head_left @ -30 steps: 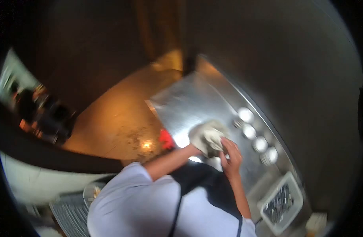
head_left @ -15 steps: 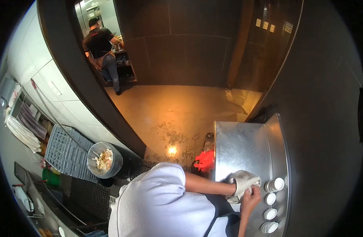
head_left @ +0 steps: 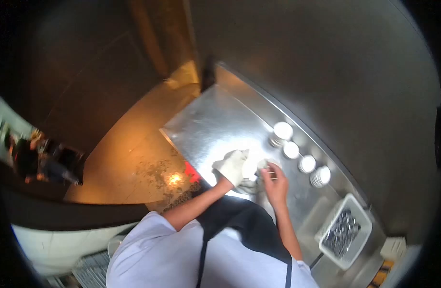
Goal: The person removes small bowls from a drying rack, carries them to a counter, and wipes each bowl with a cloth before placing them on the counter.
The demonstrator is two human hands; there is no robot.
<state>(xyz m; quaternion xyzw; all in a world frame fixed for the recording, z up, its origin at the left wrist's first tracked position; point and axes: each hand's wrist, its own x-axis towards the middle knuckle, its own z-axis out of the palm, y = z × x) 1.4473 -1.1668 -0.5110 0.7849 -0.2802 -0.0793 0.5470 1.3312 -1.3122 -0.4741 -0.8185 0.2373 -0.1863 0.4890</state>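
Observation:
A pale cloth (head_left: 234, 167) covers most of my left hand (head_left: 227, 183), which grips it over the steel counter (head_left: 206, 115). Just to its right, my right hand (head_left: 276, 185) has its fingers curled and pinched around a small whitish thing; blur hides whether it is a dish or part of the cloth. More grey cloth lies below and between the hands. Beyond my right hand, small white dishes stand in a row along the counter's back: a stack (head_left: 282, 130), two smaller groups (head_left: 291, 150) (head_left: 307, 164) and another stack (head_left: 320, 176).
A white basket (head_left: 366, 232) of metal cutlery sits at the right end of the counter. Something red (head_left: 191, 172) hangs by its left edge. Far left, a person (head_left: 26, 158) stands in a doorway. Grey racks (head_left: 93, 271) are at the lower left.
My view has turned right and down, bringing the cutlery basket into sight. My right hand has moved away from the cloth edge it was pinching and is now slightly apart from my left hand.

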